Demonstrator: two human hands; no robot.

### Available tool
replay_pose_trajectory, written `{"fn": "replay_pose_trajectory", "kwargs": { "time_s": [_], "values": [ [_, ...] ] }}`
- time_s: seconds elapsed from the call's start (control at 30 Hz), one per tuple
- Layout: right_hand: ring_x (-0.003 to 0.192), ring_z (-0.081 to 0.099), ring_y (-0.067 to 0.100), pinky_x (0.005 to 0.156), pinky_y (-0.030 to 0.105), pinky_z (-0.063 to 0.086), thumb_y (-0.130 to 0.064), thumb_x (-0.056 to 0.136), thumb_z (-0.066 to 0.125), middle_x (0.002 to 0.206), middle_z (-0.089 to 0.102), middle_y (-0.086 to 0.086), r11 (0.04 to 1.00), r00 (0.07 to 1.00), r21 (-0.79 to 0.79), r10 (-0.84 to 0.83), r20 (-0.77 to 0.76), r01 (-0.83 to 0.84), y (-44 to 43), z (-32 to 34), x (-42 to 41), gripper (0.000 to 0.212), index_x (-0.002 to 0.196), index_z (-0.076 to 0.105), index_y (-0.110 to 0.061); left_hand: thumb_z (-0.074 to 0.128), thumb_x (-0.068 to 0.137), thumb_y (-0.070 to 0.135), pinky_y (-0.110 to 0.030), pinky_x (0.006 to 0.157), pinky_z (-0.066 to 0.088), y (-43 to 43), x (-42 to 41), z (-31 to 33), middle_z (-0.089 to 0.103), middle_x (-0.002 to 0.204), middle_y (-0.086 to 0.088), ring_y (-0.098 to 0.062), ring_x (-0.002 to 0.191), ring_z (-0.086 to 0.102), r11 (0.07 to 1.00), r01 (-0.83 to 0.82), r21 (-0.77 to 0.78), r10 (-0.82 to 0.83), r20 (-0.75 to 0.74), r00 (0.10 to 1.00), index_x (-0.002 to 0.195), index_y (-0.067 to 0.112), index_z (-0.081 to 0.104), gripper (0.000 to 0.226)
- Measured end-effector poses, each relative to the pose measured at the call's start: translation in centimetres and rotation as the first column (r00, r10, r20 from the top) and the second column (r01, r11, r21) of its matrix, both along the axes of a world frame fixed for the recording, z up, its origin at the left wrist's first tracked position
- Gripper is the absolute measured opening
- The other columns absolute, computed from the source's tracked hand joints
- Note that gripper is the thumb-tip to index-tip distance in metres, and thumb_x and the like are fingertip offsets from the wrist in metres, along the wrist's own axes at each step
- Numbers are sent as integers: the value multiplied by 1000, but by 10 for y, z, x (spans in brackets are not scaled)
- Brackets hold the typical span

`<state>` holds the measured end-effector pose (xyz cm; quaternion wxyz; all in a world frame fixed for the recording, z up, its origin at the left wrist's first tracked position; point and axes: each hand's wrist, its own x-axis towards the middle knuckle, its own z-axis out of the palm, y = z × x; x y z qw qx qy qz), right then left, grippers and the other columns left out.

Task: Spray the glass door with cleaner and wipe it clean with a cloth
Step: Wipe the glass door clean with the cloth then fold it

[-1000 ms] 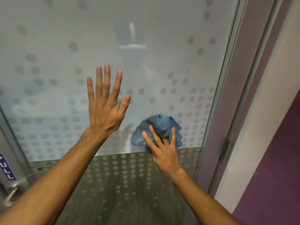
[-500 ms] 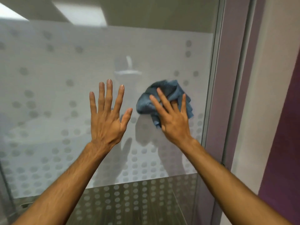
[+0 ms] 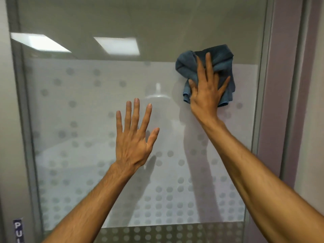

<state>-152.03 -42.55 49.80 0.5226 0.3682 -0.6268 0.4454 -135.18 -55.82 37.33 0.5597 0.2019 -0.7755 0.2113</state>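
Head | right hand (image 3: 206, 97): fingers straight, pressing cloth (image 3: 222, 57) | left hand (image 3: 133, 146): fingers splayed

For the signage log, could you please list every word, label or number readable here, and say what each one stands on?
"PUL": white letters running downward on a dark sticker on the grey surface left of the glass, cut off by the picture's lower edge.
Nothing else can be read: the glass door carries only frosted dots, and the cloth shows no label.
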Motion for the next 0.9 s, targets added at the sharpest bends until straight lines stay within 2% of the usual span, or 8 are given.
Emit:
{"fn": "replay_pose_trajectory", "kwargs": {
  "time_s": [0.33, 0.53, 0.63, 0.73, 0.83, 0.9],
  "values": [
    [146, 41, 24, 124, 68, 9, -28, 102, 55, 170, 27, 0, 998, 972, 51, 46, -230, -36, -71, 13, 73, 59, 158, 36, -28, 23, 107, 57, -61, 127, 10, -38, 52, 5, 3, 172, -15, -33, 160, 2, 999, -31, -13, 31, -37, 999, 164, 21, 15, 68],
    [147, 40, 25, 125, 66, 9, -18, 98, 62, 170, 27, 1, 980, 906, 200, 94, -413, -10, -105, -7, 113, 66, 159, 36, -27, 25, 107, 56, -61, 127, 7, -51, 82, 6, -1, 172, -14, -33, 160, 0, 1000, -26, -8, 25, -85, 996, 164, 21, 12, 68],
    [148, 39, 24, 125, 66, 8, -11, 94, 63, 170, 25, 0, 947, 866, 322, 156, -475, 7, -106, -22, 120, 74, 160, 33, -27, 31, 107, 52, -59, 128, 7, -53, 94, 3, 1, 171, -17, -32, 160, 1, 1000, 28, -7, -28, -123, 992, 163, 19, 8, 69],
    [150, 36, 22, 125, 65, 7, -17, 102, 55, 172, 19, -3, 901, 824, 429, 190, -533, 69, -94, -40, 114, 68, 162, 25, -29, 36, 106, 49, -59, 128, 8, -51, 100, -1, 5, 171, -18, -32, 160, 4, 997, 81, -13, -82, -143, 986, 163, 19, 8, 71],
    [151, 34, 25, 127, 62, 4, -22, 103, 55, 173, 12, -3, 858, 802, 498, 204, -562, 130, -78, -55, 103, 72, 164, 17, -30, 39, 105, 47, -58, 127, 12, -42, 98, -5, 7, 171, -16, -32, 160, 8, 993, 118, -8, -118, -157, 981, 163, 20, 13, 69],
    [152, 34, 26, 128, 61, 5, -22, 104, 55, 174, 10, -1, 848, 798, 513, 217, -562, 130, -67, -63, 98, 74, 164, 14, -28, 42, 104, 41, -58, 125, 20, -34, 94, -4, 11, 171, -14, -32, 158, 17, 988, 157, 13, -152, -168, 974, 163, 21, 21, 65]
  ]
}}
